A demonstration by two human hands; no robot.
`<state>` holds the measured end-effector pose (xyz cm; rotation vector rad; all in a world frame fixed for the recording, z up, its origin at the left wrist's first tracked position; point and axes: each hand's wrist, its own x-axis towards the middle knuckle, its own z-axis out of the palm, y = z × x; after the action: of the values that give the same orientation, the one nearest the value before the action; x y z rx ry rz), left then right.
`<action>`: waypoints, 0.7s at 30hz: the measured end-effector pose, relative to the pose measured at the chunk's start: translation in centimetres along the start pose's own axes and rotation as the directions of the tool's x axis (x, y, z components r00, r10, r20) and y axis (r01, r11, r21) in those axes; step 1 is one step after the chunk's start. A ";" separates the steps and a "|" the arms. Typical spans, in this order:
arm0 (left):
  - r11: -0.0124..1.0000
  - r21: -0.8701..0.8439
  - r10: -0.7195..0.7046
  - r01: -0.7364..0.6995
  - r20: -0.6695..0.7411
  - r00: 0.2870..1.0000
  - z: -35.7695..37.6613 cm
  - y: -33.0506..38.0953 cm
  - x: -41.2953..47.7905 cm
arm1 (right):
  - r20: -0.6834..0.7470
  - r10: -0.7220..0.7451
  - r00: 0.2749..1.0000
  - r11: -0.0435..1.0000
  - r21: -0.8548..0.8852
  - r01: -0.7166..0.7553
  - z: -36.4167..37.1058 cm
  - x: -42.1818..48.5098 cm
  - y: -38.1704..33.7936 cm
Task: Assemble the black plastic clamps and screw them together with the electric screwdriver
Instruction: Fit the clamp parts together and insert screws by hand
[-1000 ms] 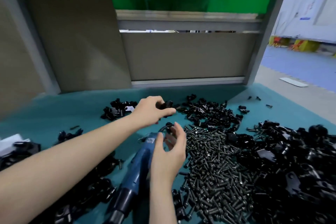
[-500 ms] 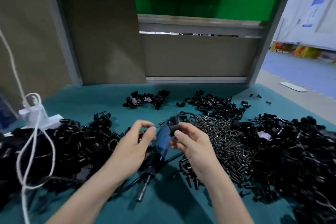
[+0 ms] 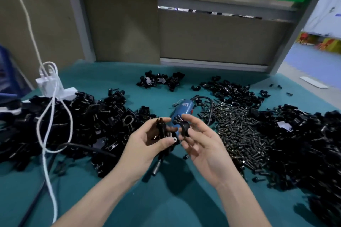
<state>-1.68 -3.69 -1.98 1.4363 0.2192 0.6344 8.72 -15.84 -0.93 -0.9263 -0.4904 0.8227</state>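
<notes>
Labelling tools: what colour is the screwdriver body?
Blue. The electric screwdriver shows best in the head view.

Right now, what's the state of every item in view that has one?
left hand, pinches left clamp piece
right hand, pinches right clamp piece, pieces not joined
electric screwdriver, lying unheld on table
screws, loose heap
white cable, slack over clamp pile

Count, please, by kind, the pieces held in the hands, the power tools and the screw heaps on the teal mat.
Black clamp pieces held: 2, the left clamp piece in the left hand, the right clamp piece in the right hand
Blue electric screwdriver: 1
Heap of screws: 1
Total: 4
</notes>
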 end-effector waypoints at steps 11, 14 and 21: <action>0.975 -0.220 -0.038 0.027 -0.045 0.998 -0.6 -0.8 0.1 | -0.001 0.036 0.999 0.997 0.072 -0.036 0.2 -0.1 0.3; 0.981 -0.196 0.004 -0.010 -0.032 0.999 -0.5 -0.3 0.0 | -0.013 0.051 0.999 0.995 0.086 -0.050 0.3 -0.1 0.4; 0.979 -0.202 -0.026 0.016 -0.050 0.998 -0.7 -0.1 0.1 | -0.006 0.059 0.998 0.997 0.060 -0.059 1.1 -0.3 0.5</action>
<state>-1.93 -3.01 -2.16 1.2225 0.2049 0.6583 7.59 -15.35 -0.83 -0.8924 -0.4310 0.8820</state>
